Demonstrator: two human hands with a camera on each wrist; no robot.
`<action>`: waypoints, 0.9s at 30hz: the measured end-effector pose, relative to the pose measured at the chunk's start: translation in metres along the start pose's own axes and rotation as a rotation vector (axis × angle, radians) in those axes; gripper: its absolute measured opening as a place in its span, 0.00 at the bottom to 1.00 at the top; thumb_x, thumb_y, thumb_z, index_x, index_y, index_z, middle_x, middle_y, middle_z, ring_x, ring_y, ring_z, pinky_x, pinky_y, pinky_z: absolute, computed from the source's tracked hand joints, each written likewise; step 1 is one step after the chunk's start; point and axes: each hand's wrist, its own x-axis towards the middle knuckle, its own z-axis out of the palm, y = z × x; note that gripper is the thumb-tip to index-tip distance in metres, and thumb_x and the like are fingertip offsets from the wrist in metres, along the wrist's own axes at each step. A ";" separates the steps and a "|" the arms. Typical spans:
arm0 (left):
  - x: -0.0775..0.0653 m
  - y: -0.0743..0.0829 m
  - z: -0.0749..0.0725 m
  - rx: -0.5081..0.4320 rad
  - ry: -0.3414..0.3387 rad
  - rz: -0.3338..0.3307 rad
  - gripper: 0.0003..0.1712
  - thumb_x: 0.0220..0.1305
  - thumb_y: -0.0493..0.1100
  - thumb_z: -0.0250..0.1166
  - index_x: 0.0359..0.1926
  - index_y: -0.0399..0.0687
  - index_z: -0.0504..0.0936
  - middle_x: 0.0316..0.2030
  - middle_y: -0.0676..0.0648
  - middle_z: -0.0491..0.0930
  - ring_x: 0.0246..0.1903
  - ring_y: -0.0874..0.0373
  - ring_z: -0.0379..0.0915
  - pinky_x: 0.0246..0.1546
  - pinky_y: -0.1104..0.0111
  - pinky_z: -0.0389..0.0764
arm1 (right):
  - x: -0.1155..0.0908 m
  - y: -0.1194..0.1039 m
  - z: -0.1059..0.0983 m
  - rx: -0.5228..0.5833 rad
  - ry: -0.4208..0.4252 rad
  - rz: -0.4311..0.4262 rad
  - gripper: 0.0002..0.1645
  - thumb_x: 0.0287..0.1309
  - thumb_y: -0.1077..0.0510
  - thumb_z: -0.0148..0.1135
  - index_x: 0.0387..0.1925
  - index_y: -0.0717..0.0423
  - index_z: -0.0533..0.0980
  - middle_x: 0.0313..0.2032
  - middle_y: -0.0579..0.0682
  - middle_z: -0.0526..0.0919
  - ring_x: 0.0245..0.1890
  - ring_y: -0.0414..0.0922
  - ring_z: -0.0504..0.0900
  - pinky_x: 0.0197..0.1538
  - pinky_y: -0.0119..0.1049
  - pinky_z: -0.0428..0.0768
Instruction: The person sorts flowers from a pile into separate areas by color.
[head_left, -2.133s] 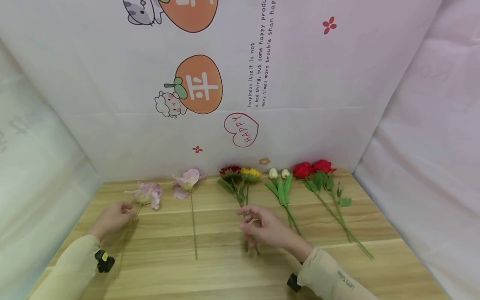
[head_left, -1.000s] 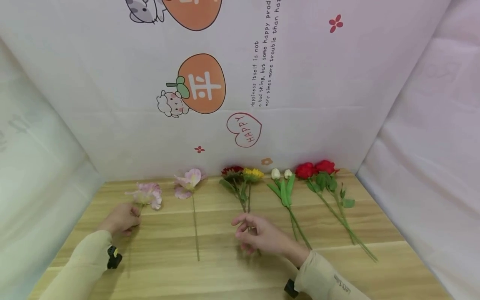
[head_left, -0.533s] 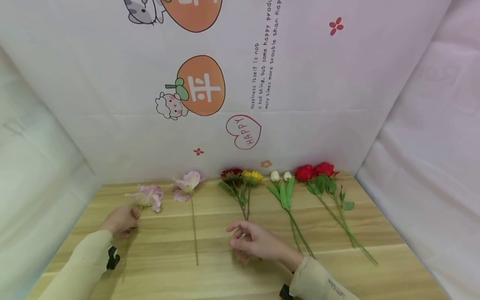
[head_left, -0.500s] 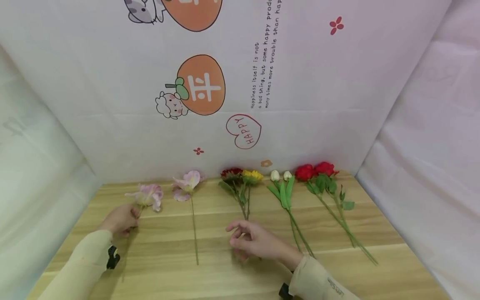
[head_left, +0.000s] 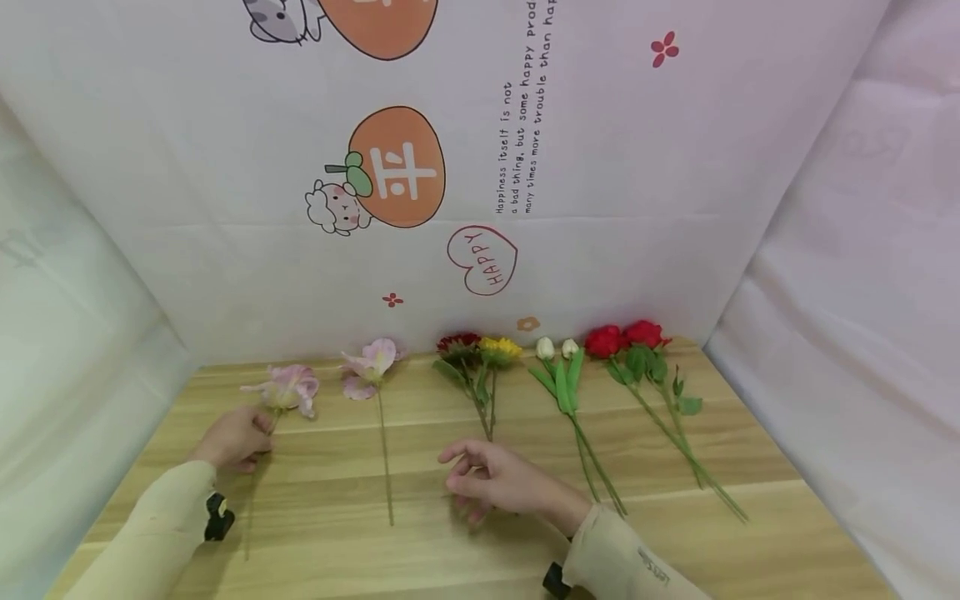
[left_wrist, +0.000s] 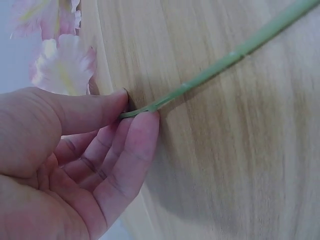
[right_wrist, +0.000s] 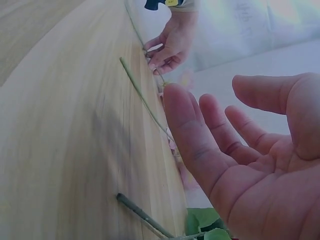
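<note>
In the head view my left hand (head_left: 234, 437) is at the far left of the table, just below the bloom of a pale pink flower (head_left: 288, 388). The left wrist view has thumb and fingertips pinching its thin green stem (left_wrist: 212, 71), while petals (left_wrist: 65, 67) show behind the hand. My right hand (head_left: 498, 479) hovers mid-table with loosely bent fingers and holds nothing. It covers the lower stems of a dark red flower (head_left: 457, 343) and a yellow flower (head_left: 501, 348). From the right wrist view its fingers (right_wrist: 187, 125) stand apart, with a bare stem end (right_wrist: 135, 207) beneath.
A second pink flower (head_left: 372, 361) lies between the hands. Right of centre lie two white tulips (head_left: 558, 375) with crossed stems, then two red roses (head_left: 622, 337). Blooms point towards the printed white backdrop (head_left: 600, 208) behind the wooden table (head_left: 330, 542).
My right hand has drifted left and nearer to me, off the upper stems of the red and yellow flowers. My left hand has shifted slightly nearer along its stem; its bloom has barely moved.
</note>
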 end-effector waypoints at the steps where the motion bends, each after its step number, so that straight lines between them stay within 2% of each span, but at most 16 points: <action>1: 0.000 0.000 -0.001 -0.004 0.002 0.004 0.12 0.60 0.30 0.65 0.43 0.29 0.75 0.29 0.44 0.77 0.28 0.54 0.75 0.25 0.64 0.85 | 0.001 0.000 0.000 0.002 -0.003 -0.001 0.20 0.73 0.57 0.60 0.62 0.57 0.72 0.47 0.63 0.78 0.43 0.63 0.83 0.38 0.50 0.88; 6: -0.004 -0.004 -0.002 -0.045 0.008 0.019 0.13 0.61 0.31 0.66 0.45 0.28 0.75 0.31 0.43 0.77 0.29 0.53 0.76 0.26 0.62 0.86 | 0.004 0.003 0.003 0.013 -0.025 -0.001 0.23 0.73 0.57 0.60 0.63 0.62 0.70 0.46 0.63 0.79 0.43 0.63 0.83 0.38 0.50 0.88; 9: -0.007 -0.004 -0.003 -0.096 0.007 0.023 0.18 0.64 0.33 0.66 0.49 0.26 0.72 0.35 0.40 0.78 0.32 0.52 0.77 0.30 0.60 0.87 | 0.005 0.002 0.004 0.020 -0.034 0.006 0.24 0.73 0.58 0.60 0.64 0.64 0.68 0.47 0.65 0.78 0.43 0.64 0.83 0.39 0.52 0.88; 14: -0.012 0.005 -0.003 -0.213 -0.005 0.041 0.24 0.70 0.35 0.62 0.59 0.22 0.66 0.42 0.37 0.77 0.36 0.51 0.79 0.35 0.59 0.88 | 0.006 -0.001 0.003 0.014 -0.067 0.031 0.26 0.73 0.58 0.60 0.66 0.64 0.67 0.50 0.68 0.77 0.45 0.64 0.82 0.40 0.55 0.88; 19: -0.015 0.024 -0.006 -0.392 0.022 0.124 0.30 0.73 0.36 0.61 0.65 0.21 0.60 0.47 0.38 0.75 0.37 0.55 0.80 0.39 0.62 0.88 | 0.007 -0.010 -0.004 -0.030 -0.119 0.056 0.26 0.73 0.57 0.59 0.67 0.63 0.67 0.52 0.67 0.77 0.47 0.64 0.82 0.43 0.56 0.87; 23: -0.021 0.044 -0.007 -0.518 0.073 0.194 0.29 0.75 0.40 0.61 0.66 0.27 0.61 0.49 0.42 0.71 0.39 0.60 0.79 0.45 0.62 0.87 | 0.011 -0.018 -0.007 -0.091 -0.154 0.073 0.25 0.74 0.56 0.59 0.67 0.61 0.70 0.54 0.64 0.78 0.49 0.61 0.82 0.45 0.53 0.87; 27: -0.031 0.063 -0.003 -0.567 0.101 0.265 0.26 0.73 0.41 0.64 0.63 0.31 0.65 0.48 0.44 0.71 0.40 0.60 0.79 0.44 0.64 0.87 | 0.018 -0.029 -0.006 -0.144 -0.210 0.077 0.25 0.74 0.55 0.58 0.67 0.60 0.70 0.57 0.61 0.78 0.52 0.59 0.81 0.49 0.52 0.86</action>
